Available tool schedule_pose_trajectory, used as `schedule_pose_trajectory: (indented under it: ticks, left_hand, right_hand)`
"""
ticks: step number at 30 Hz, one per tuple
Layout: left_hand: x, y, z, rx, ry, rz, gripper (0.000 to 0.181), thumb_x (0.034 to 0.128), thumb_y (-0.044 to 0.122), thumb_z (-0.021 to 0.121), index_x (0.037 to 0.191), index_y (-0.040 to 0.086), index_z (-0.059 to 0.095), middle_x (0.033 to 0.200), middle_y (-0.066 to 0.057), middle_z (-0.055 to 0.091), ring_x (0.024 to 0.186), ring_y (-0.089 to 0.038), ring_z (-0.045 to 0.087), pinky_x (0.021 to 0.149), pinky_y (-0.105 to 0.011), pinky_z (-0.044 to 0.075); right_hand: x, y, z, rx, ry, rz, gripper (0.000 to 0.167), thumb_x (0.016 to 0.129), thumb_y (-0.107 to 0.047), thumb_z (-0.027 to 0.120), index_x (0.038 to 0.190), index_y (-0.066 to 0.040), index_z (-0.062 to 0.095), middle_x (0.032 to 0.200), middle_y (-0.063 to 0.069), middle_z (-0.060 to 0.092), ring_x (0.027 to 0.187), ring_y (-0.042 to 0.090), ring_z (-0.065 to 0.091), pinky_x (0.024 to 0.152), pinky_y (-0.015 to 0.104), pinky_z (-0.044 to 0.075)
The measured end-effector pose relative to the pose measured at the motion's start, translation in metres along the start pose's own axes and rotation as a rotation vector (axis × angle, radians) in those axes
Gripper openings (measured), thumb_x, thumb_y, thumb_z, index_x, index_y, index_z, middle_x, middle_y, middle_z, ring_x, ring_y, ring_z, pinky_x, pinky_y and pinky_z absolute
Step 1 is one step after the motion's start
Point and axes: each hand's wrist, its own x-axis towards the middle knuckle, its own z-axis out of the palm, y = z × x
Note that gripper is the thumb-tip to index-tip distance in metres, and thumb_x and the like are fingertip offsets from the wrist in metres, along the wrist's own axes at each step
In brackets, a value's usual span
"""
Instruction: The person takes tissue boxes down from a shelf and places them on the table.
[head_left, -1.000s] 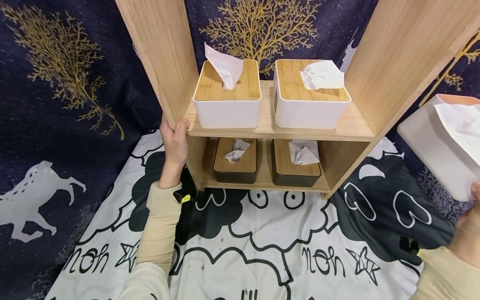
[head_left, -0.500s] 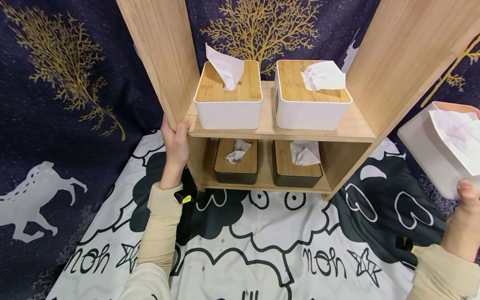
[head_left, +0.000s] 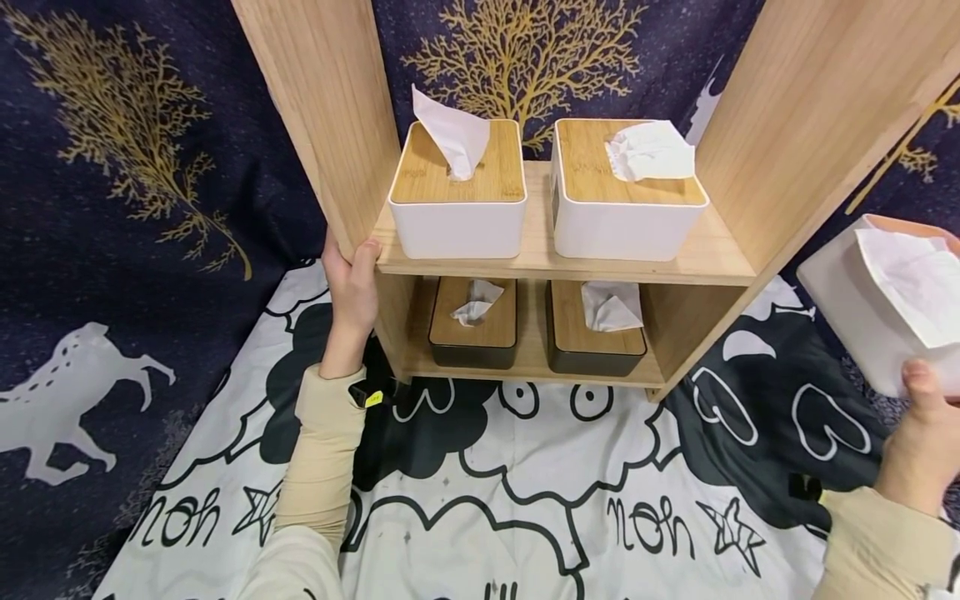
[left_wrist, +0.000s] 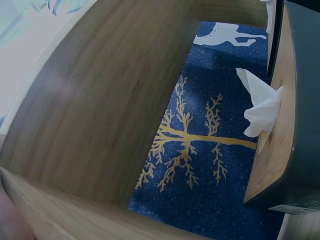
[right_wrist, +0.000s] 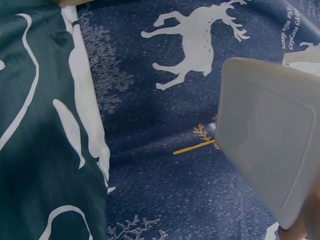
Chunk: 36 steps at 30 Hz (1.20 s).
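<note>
My left hand [head_left: 350, 287] grips the front edge of the left side panel of a wooden shelf unit [head_left: 562, 268], level with its middle board. Out to the right, my right hand [head_left: 921, 442] holds a white tissue box [head_left: 851, 308], tilted, with its tissue hanging over the near side. Its thumb lies on the box; the other fingers are mostly hidden. The right wrist view shows the box's plain underside [right_wrist: 265, 120]. Two white tissue boxes with wooden lids, one left [head_left: 457, 229] and one right [head_left: 622, 229], stand on the middle board.
Below them, a left black tissue box [head_left: 472, 354] and a right black tissue box [head_left: 596, 360] sit on the bottom board. The right side panel [head_left: 817, 125] stands between the shelf and the held box. A patterned cloth [head_left: 487, 467] covers the surface in front; dark blue fabric [head_left: 150, 217] hangs behind.
My right hand has shifted slightly left with the tissue box, and the box has sunk a little, bringing more of it and the thumb into view. My left hand keeps its place.
</note>
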Motion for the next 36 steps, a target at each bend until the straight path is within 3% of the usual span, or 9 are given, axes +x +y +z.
schedule_pose_trajectory:
  ticks: [8,13,22,26,33,36]
  left_hand:
    - [0.001,0.001,-0.001,0.018,-0.005,-0.01,0.05,0.0772,0.005,0.048,0.126,-0.006,0.052,0.103,-0.005,0.058,0.096,-0.012,0.052,0.091,-0.025,0.04]
    - [0.001,0.001,-0.001,0.029,-0.006,-0.001,0.049,0.0771,0.005,0.047,0.124,-0.007,0.052,0.102,-0.004,0.058,0.095,-0.011,0.052,0.091,-0.025,0.04]
    - [0.002,-0.001,0.0,0.015,-0.011,0.005,0.049,0.0771,0.005,0.047,0.124,-0.008,0.052,0.104,-0.005,0.059,0.096,-0.011,0.052,0.091,-0.025,0.039]
    - [0.002,-0.001,0.0,0.022,-0.016,0.01,0.051,0.0768,0.006,0.048,0.125,-0.008,0.052,0.106,-0.006,0.059,0.097,-0.011,0.052,0.092,-0.025,0.039]
    - [0.001,-0.001,-0.001,0.03,-0.028,0.013,0.05,0.0775,0.006,0.047,0.126,-0.005,0.052,0.109,-0.01,0.059,0.1,-0.012,0.052,0.093,-0.026,0.039]
    - [0.0,0.0,-0.001,0.031,-0.025,0.01,0.049,0.078,0.005,0.047,0.125,-0.005,0.053,0.108,-0.009,0.059,0.099,-0.012,0.053,0.093,-0.026,0.04]
  right_hand:
    - [0.005,0.007,-0.002,-0.096,0.041,0.009,0.042,0.059,0.0,0.072,0.097,-0.015,0.063,0.095,0.0,0.057,0.089,0.007,0.051,0.078,0.011,0.04]
    - [0.008,0.015,-0.002,-0.041,0.022,-0.051,0.058,0.056,0.002,0.076,0.112,-0.011,0.066,0.1,0.001,0.062,0.093,0.009,0.055,0.081,0.015,0.041]
    - [0.01,0.025,-0.005,-0.095,0.019,-0.125,0.08,0.049,-0.008,0.085,0.123,-0.006,0.053,0.108,0.002,0.056,0.099,0.01,0.053,0.087,0.014,0.04]
    - [0.011,0.026,-0.004,-0.092,0.003,-0.149,0.09,0.049,-0.007,0.086,0.13,-0.004,0.047,0.119,0.004,0.053,0.109,0.012,0.051,0.092,0.012,0.04]
    - [0.014,0.033,-0.008,-0.266,-0.015,-0.157,0.1,0.055,-0.014,0.085,0.141,-0.004,0.036,0.14,0.003,0.041,0.126,0.01,0.04,0.1,0.006,0.029]
    - [0.017,0.037,-0.01,-0.251,-0.024,-0.168,0.107,0.052,-0.015,0.088,0.143,-0.003,0.033,0.144,0.004,0.037,0.13,0.011,0.037,0.102,0.006,0.027]
